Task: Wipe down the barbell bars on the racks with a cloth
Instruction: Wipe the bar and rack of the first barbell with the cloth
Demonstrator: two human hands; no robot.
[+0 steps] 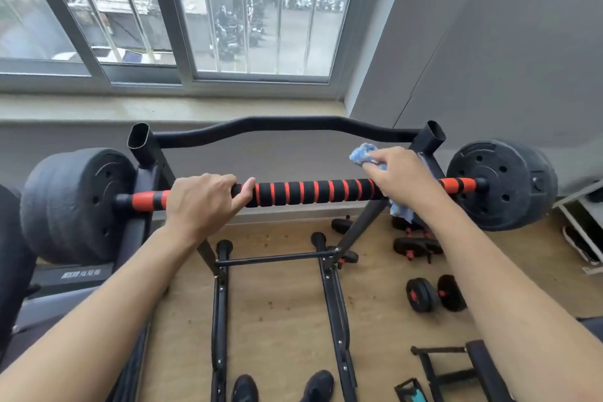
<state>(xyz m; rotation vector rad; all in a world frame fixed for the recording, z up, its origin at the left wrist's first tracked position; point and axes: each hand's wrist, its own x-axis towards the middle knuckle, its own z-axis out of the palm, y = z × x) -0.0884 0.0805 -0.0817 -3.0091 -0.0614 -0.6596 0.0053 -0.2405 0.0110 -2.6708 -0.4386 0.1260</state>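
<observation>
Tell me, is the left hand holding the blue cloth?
No, the blue cloth is under the right hand; the left hand grips the bar bare.

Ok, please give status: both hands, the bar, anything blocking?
Left hand grips bar bare. Right hand presses blue cloth on bar near right plate. Nothing blocking.

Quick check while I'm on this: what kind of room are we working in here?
Most likely a small home or private gym beside a window. A plate-loaded barbell rests on a black rack, dumbbells lie on the wooden floor, and the right hand presses a blue cloth to the bar.
</observation>
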